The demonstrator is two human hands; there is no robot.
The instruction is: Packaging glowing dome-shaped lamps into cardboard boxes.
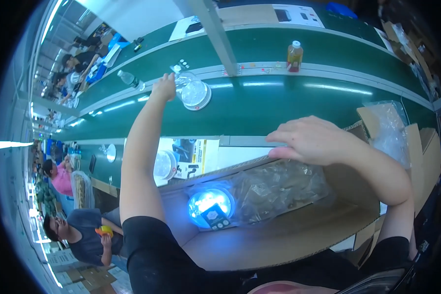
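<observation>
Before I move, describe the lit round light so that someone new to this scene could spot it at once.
Find the long open cardboard box by the right hand. In its left part, beside the crumpled clear plastic wrapping, lies the round light with a small dark square piece over its lower right. It alone glows bright blue, unlike the clear round unit by the left hand.

Passable over the long green tabletop (262, 108), from the clear round plastic disc with a white base (196, 95), just beside the left hand (164, 87), rightward to the transparent plastic bag (392, 139). Blocked farther back by the upright grey metal post (215, 36) and the white-capped bottle of amber liquid (294, 58). Open from above into the long brown cardboard box (279, 240), but crowded by the glowing blue-white round lamp (208, 202), crumpled clear plastic wrapping (274, 191) and right hand (316, 140).
</observation>
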